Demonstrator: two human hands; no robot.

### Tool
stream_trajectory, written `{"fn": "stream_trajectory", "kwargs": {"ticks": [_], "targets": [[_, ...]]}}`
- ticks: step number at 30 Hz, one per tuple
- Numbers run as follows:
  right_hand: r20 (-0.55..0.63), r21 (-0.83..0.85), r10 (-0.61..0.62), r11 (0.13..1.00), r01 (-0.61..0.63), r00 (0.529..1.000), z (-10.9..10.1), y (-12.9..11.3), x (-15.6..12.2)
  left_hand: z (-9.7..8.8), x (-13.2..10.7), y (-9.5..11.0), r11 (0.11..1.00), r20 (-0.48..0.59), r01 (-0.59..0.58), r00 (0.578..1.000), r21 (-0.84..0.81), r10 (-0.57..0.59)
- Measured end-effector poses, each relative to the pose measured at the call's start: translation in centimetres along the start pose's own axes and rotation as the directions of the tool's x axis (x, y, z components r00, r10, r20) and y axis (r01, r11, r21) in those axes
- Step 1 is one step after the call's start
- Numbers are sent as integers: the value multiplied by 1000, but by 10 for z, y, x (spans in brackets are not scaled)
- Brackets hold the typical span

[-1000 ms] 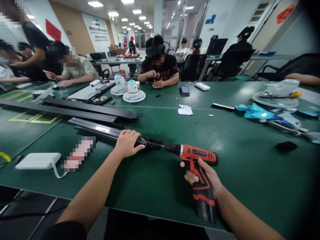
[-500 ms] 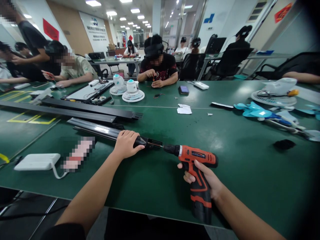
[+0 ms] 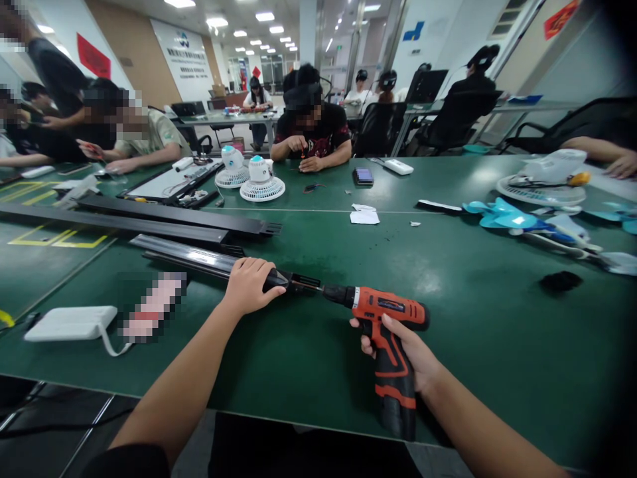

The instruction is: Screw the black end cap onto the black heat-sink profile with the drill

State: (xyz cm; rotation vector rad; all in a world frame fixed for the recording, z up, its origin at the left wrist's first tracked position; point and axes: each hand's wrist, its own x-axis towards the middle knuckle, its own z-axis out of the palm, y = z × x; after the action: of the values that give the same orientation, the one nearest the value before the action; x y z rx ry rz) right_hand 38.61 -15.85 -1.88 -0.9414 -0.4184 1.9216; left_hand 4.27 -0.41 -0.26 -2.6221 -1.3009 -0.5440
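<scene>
The red and black drill (image 3: 391,307) is above the green table (image 3: 298,372), and its front end points to the left. The right hand (image 3: 401,342) is wrapped around the handle of the drill, with the thumb along the upper part of the grip and some fingertips visible in front. To the left of the drill, the left hand (image 3: 251,287) is bent over the long black piece (image 3: 182,253) and holds it from above; its thumb is directed to the drill. The drill's thin bit (image 3: 319,288) meets the right end of this piece, but I cannot tell how deep it goes.

Farther than the drill and to its left, there are long black panels (image 3: 164,224) and a white fan (image 3: 262,180). Beyond the drill lies a white paper (image 3: 364,214). To its right, farther away, are light-blue blades (image 3: 502,216), and a black clump (image 3: 561,281) is nearer.
</scene>
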Motion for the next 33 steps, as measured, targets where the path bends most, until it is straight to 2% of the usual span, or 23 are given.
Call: {"fn": "stream_trajectory", "kwargs": {"ticks": [5, 11, 22, 33], "targets": [[-46, -29, 53, 998, -54, 998, 0, 1, 0, 0, 0, 0, 1000, -3, -6, 1000, 0, 6], [-118, -81, 21, 996, -31, 993, -1, 5, 1, -1, 1, 0, 1000, -3, -7, 1000, -3, 7], [-161, -92, 36, 994, -52, 986, 5, 4, -1, 0, 1, -1, 1000, -25, -8, 1000, -30, 7], [39, -6, 87, 996, -86, 995, -5, 2, 3, -1, 1, 0, 1000, -28, 8, 1000, -15, -9]]}}
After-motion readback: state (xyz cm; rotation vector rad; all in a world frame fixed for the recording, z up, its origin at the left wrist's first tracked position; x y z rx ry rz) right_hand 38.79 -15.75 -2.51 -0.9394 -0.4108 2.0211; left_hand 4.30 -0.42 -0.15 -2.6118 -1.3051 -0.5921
